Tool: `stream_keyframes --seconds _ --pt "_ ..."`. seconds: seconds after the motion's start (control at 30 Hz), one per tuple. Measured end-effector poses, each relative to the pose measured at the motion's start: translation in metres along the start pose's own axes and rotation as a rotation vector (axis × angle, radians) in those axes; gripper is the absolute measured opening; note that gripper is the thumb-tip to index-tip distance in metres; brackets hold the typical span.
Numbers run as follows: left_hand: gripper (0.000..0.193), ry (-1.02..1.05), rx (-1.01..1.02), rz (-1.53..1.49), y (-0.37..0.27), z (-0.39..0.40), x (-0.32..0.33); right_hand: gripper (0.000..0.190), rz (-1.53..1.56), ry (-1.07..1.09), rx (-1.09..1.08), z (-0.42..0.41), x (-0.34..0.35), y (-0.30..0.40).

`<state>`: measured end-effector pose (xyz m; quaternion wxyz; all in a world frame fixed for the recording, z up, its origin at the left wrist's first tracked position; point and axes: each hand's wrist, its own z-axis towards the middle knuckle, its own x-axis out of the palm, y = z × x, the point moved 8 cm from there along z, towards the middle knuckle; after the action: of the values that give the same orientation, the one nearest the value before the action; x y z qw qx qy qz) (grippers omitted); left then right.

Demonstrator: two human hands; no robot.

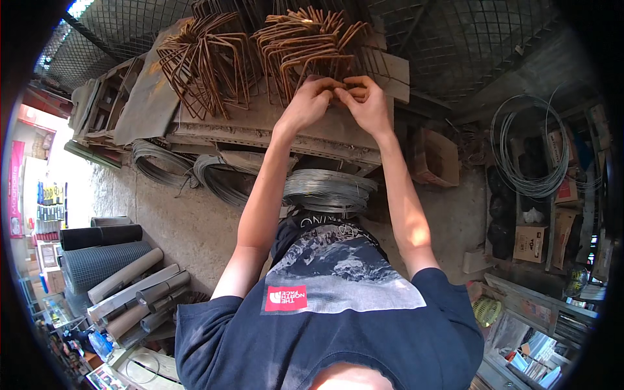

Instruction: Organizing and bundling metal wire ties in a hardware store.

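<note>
Bundles of rusty bent rebar stirrups [307, 44] lie on a worn wooden bench [317, 131]. A second bundle of rusty stirrups [209, 68] is to the left of them. Both of my hands are raised over the bench at the near side of the right bundle. My left hand [312, 100] has its fingertips close to those of my right hand [363, 100], with fingers bent. Whether something thin is between the fingertips is too small to tell.
Coils of steel wire [329, 190] lie below the bench's front edge, with more coils [161, 163] to the left. An opened cardboard box [436, 156] is at right. A wire coil [529, 146] hangs further right. Mesh rolls [107, 263] are stacked lower left.
</note>
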<state>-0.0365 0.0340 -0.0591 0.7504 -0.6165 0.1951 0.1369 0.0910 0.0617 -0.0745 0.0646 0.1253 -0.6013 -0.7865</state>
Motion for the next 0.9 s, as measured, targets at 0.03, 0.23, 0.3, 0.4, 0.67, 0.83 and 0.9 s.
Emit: stream_keyframes --seconds 0.03,0.23,0.3,0.4,0.67,0.83,0.9 --pt "0.034 -0.001 -0.002 -0.002 0.0 -0.002 0.003 0.031 -0.001 0.002 0.002 -0.001 -0.001 -0.001" --pt "0.021 -0.185 -0.063 -0.253 -0.002 -0.009 0.007 0.021 0.222 0.014 0.039 -0.001 -0.001 -0.01" --pt "0.02 -0.293 -0.051 -0.287 0.005 -0.01 0.005 0.019 0.207 -0.019 0.067 -0.002 -0.001 -0.014" --pt "0.025 -0.367 -0.123 -0.252 0.012 -0.01 -0.002 0.019 0.088 0.003 0.06 0.003 -0.003 -0.013" --pt "0.022 -0.053 -0.217 0.043 0.013 0.01 0.0 0.015 -0.395 -0.013 -0.084 0.011 -0.022 0.037" --pt "0.024 0.191 -0.351 -0.243 0.025 0.02 0.008 0.011 -0.425 -0.004 -0.047 0.023 -0.032 0.022" --pt "0.027 0.215 -0.298 -0.135 0.018 0.023 0.005 0.009 -0.399 -0.029 -0.028 0.017 -0.03 0.017"
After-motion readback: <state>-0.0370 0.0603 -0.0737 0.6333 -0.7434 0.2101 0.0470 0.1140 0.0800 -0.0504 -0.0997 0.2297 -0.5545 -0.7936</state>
